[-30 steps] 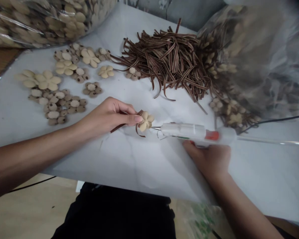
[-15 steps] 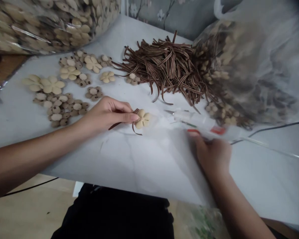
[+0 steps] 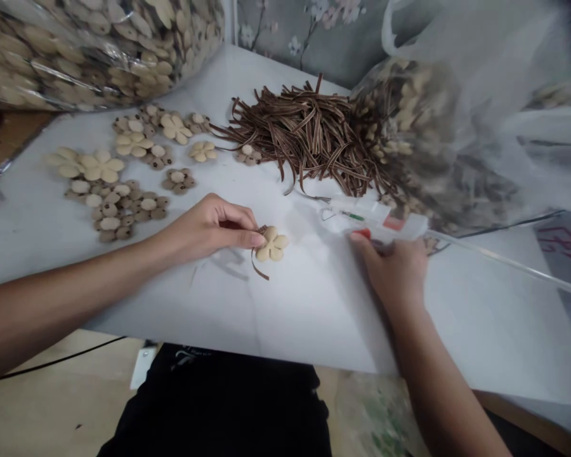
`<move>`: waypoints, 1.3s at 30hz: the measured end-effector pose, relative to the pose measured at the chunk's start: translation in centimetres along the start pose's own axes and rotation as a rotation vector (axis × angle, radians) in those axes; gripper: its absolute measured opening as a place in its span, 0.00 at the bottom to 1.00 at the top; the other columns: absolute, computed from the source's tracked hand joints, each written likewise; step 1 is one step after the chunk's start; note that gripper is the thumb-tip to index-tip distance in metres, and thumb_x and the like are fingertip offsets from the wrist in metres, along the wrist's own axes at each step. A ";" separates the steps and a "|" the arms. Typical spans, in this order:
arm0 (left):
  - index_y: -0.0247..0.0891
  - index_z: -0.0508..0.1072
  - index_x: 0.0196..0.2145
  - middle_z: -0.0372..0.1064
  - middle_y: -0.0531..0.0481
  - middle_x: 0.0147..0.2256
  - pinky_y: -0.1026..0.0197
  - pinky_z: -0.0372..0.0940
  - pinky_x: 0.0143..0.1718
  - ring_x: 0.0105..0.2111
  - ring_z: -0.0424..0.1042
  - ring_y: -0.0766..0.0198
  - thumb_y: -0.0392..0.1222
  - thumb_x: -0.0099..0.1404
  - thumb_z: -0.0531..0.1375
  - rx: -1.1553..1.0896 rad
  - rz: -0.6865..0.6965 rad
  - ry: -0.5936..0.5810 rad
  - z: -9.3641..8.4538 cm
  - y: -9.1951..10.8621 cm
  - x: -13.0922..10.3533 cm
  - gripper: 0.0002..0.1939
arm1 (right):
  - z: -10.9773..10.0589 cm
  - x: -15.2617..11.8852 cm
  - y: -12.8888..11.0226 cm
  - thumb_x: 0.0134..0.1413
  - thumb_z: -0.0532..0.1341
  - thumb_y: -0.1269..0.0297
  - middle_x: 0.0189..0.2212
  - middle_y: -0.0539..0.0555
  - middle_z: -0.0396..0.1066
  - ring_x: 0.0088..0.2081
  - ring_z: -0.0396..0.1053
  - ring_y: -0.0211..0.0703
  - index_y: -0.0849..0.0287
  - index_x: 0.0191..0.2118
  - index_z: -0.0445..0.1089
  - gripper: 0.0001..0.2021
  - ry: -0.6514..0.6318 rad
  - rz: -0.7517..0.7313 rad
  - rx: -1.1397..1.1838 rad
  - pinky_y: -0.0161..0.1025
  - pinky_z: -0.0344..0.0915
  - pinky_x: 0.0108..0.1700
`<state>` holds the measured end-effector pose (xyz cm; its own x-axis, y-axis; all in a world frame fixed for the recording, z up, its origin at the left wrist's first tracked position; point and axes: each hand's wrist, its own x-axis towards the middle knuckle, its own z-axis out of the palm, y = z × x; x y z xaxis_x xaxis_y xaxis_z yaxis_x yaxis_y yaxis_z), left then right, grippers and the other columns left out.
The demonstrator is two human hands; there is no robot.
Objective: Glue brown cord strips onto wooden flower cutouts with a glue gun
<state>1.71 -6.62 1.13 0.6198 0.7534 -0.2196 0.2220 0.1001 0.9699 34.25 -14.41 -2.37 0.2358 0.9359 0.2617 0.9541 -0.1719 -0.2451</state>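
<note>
My left hand point(image 3: 219, 225) pinches a cream five-petal flower point(image 3: 273, 244) between thumb and fingers, above the white table. A brown stitched strip point(image 3: 259, 263) is held with it, one loose end curling down. My right hand point(image 3: 400, 276) is closed at the handle of a clear-white hot glue gun point(image 3: 374, 216), its thumb by the red trigger. The gun's nozzle points left and a glue stick point(image 3: 499, 255) runs out behind it. Most fingers of the right hand are hidden.
Cream and brown flowers point(image 3: 148, 204) lie at the left. A heap of brown strips point(image 3: 309, 130) is at the back middle. Big plastic bags of flowers stand at the back left point(image 3: 114, 51) and right point(image 3: 438, 127). The table edge point(image 3: 247, 355) runs in front.
The view has shifted slightly. The glue gun and right hand, blurred before, now look sharper and sit a little farther left. The left hand keeps the flower, and the strip's end hangs lower.
</note>
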 end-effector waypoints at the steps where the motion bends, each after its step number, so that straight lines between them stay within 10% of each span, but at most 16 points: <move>1: 0.35 0.79 0.25 0.73 0.49 0.28 0.66 0.59 0.30 0.29 0.68 0.66 0.43 0.57 0.67 0.012 -0.001 -0.018 0.0 0.0 -0.1 0.09 | -0.3 -0.1 0.1 0.47 0.63 0.38 0.34 0.64 0.71 0.44 0.67 0.62 0.59 0.28 0.72 0.24 0.022 0.003 -0.029 0.55 0.63 0.46; 7: 0.34 0.79 0.27 0.73 0.50 0.29 0.66 0.59 0.28 0.28 0.68 0.68 0.43 0.59 0.66 0.104 0.044 -0.093 0.1 0.1 -0.6 0.09 | -5.5 -4.4 -2.2 0.49 0.66 0.45 0.40 0.62 0.75 0.44 0.71 0.58 0.59 0.34 0.76 0.20 0.278 0.128 -0.005 0.50 0.66 0.45; 10: 0.34 0.80 0.28 0.74 0.49 0.30 0.65 0.62 0.31 0.30 0.70 0.66 0.41 0.59 0.66 0.100 0.055 -0.134 0.3 0.3 -0.7 0.07 | -7.4 -6.5 -5.8 0.53 0.64 0.48 0.28 0.55 0.76 0.31 0.72 0.47 0.56 0.23 0.73 0.17 0.025 0.179 0.276 0.41 0.67 0.33; 15: 0.34 0.80 0.30 0.74 0.49 0.32 0.65 0.63 0.33 0.31 0.72 0.65 0.42 0.59 0.65 0.126 0.057 -0.243 0.7 0.5 -1.0 0.07 | -5.6 -3.9 -11.2 0.56 0.64 0.54 0.48 0.56 0.77 0.43 0.76 0.47 0.53 0.48 0.76 0.16 -0.478 0.059 0.729 0.41 0.73 0.42; 24: 0.33 0.80 0.32 0.73 0.49 0.31 0.65 0.62 0.33 0.31 0.71 0.66 0.41 0.60 0.64 0.216 0.053 -0.249 0.7 0.3 -0.9 0.08 | -0.9 -0.5 -11.6 0.47 0.70 0.56 0.36 0.51 0.80 0.38 0.77 0.41 0.55 0.43 0.79 0.16 -1.011 0.132 1.207 0.41 0.73 0.45; 32: 0.35 0.81 0.29 0.70 0.48 0.42 0.68 0.61 0.28 0.25 0.65 0.75 0.44 0.57 0.66 0.234 0.068 -0.130 -0.2 -0.3 -0.2 0.09 | 0.7 -1.2 -11.6 0.48 0.69 0.52 0.29 0.49 0.76 0.31 0.75 0.37 0.59 0.32 0.72 0.15 -0.747 0.327 1.324 0.37 0.76 0.36; 39: 0.36 0.81 0.33 0.73 0.49 0.25 0.69 0.63 0.26 0.28 0.71 0.64 0.48 0.61 0.62 0.176 -0.304 -0.347 0.0 0.6 -0.8 0.13 | 0.9 -2.2 -12.2 0.51 0.68 0.53 0.36 0.53 0.77 0.37 0.77 0.42 0.57 0.36 0.71 0.13 -0.513 0.349 1.351 0.37 0.77 0.36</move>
<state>1.35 -7.10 1.91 0.7151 0.4430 -0.5407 0.5365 0.1480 0.8308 21.87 -14.12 -0.82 0.0475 0.9616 -0.2704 -0.0922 -0.2653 -0.9597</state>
